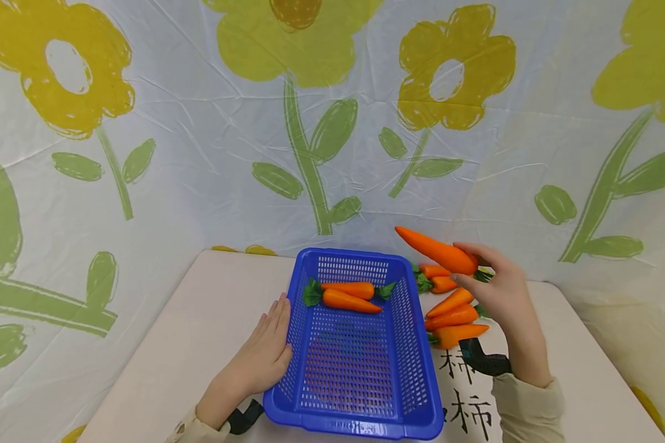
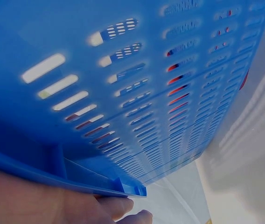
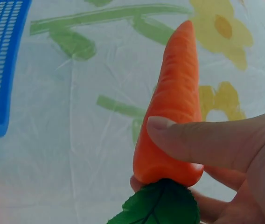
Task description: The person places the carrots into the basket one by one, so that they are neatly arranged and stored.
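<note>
My right hand (image 1: 501, 286) pinches a carrot (image 1: 435, 249) near its leafy end, holding it above the other carrots. In the right wrist view the thumb lies across the orange body of that carrot (image 3: 174, 107), and green leaves hang below. A blue basket (image 1: 360, 427) with slotted walls stands in the middle of the table, with two carrots (image 1: 351, 300) lying near its far end. My left hand (image 1: 260, 354) rests against the basket's left side, its fingers straight. The left wrist view shows the fingers just under the basket's rim (image 2: 76, 184).
Several loose carrots (image 1: 454, 317) lie on the white table (image 1: 199, 307) right of the basket. Dark written characters (image 1: 471, 415) mark the surface in front of them. A flower-printed cloth (image 1: 199, 123) hangs behind the table.
</note>
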Action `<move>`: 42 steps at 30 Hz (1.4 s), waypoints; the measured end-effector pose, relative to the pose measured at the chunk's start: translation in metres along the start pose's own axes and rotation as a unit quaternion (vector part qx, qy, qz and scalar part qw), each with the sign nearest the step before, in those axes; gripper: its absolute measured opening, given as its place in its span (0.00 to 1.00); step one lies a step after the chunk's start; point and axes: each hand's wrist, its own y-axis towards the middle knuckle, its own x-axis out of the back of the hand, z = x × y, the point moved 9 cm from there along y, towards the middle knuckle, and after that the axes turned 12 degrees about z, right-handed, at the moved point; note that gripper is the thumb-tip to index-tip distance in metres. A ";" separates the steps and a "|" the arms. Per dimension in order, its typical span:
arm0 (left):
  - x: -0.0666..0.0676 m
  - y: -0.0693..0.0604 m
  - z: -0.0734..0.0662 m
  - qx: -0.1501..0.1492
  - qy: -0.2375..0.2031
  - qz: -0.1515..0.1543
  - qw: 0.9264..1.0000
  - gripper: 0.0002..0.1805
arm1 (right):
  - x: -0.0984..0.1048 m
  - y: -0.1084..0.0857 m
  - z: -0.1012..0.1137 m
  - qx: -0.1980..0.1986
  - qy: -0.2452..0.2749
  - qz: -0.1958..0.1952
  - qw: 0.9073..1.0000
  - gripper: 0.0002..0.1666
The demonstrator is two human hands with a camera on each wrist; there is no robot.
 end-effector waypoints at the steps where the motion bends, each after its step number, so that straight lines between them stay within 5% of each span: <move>1: 0.000 0.000 0.000 0.001 -0.001 0.001 1.000 0.41 | -0.001 0.002 0.003 -0.001 0.002 0.002 1.000 0.29; 12: -0.002 0.000 0.002 0.003 0.002 -0.001 1.000 0.42 | -0.025 0.035 0.034 -0.028 0.008 0.042 0.999 0.31; 21: -0.001 0.000 0.001 -0.002 0.007 -0.010 1.000 0.42 | -0.063 0.061 0.045 -0.006 0.016 0.087 0.996 0.29; 29: -0.001 0.001 0.000 -0.001 0.007 -0.007 1.000 0.42 | -0.106 0.073 0.031 -0.018 -0.004 0.120 0.993 0.28; 42: 0.001 -0.001 0.000 -0.001 0.005 -0.009 1.000 0.41 | -0.164 0.073 0.001 -0.100 -0.083 0.181 0.975 0.25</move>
